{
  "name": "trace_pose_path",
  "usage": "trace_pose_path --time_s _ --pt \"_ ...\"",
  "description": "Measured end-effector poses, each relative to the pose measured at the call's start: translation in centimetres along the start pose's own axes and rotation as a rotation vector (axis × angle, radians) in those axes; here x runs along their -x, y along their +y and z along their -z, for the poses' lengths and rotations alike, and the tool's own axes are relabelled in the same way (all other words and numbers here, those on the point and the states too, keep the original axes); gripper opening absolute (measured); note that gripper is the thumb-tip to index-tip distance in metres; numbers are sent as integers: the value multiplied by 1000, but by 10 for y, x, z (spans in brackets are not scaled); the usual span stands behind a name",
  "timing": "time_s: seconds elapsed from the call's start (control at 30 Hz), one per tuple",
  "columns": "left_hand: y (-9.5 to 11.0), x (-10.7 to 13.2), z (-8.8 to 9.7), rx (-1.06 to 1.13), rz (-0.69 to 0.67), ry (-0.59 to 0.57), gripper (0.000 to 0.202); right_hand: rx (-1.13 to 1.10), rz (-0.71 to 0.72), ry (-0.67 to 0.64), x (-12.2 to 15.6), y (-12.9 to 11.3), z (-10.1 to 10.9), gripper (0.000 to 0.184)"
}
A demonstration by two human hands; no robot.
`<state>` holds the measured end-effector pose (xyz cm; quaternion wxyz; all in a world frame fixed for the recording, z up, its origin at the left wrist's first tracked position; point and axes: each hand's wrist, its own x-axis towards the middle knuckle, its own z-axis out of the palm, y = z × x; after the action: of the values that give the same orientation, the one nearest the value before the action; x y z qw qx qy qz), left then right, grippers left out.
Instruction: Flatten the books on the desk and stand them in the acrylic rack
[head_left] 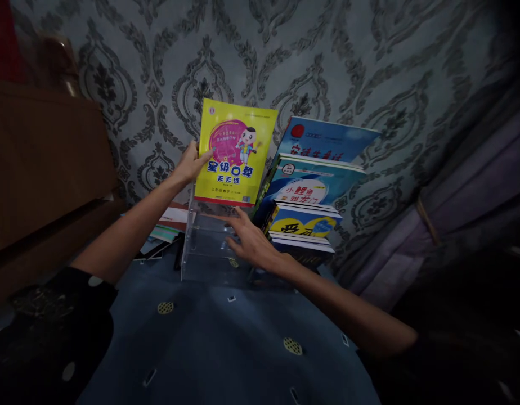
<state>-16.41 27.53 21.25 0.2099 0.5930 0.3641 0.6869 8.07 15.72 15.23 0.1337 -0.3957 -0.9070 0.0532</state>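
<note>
My left hand (pixel 191 163) grips the left edge of a yellow workbook (pixel 237 149), thumb across its cover. The workbook stands nearly upright, leaning back a little, at the top of a clear acrylic tiered rack (pixel 205 247). Just below the workbook's bottom edge is my right hand (pixel 254 242), its fingers apart and holding nothing. Whether a right fingertip touches the rack or the workbook I cannot tell. Right of it, books rise in tiers: a dark one in front, a yellow-and-blue book (pixel 302 220), a teal book (pixel 310 183) and a blue book (pixel 327 138) at the back.
Papers and booklets (pixel 162 239) lie left of the rack on the blue patterned tablecloth (pixel 226 349). A brown wooden cabinet (pixel 49 169) stands at the left. Patterned wallpaper (pixel 158 73) is behind, and a tied curtain (pixel 416 247) hangs at the right.
</note>
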Motion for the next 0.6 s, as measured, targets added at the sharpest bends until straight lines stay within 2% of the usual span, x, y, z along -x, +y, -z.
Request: trace_pose_path --time_s 0.1,0.3,0.47,0.53,0.6 --pt "6 5 -10 91 57 44 43 -26 -44 31 5 3 1 36" --pt "24 17 -15 214 121 -64 43 -106 -36 112 5 9 0 37" --pt "24 18 -19 234 92 38 41 -114 2 124 8 13 -3 34" --pt "22 16 -21 235 105 91 40 -73 65 163 9 12 4 32" --pt "20 13 -23 248 120 123 39 -5 137 222 9 9 20 32"
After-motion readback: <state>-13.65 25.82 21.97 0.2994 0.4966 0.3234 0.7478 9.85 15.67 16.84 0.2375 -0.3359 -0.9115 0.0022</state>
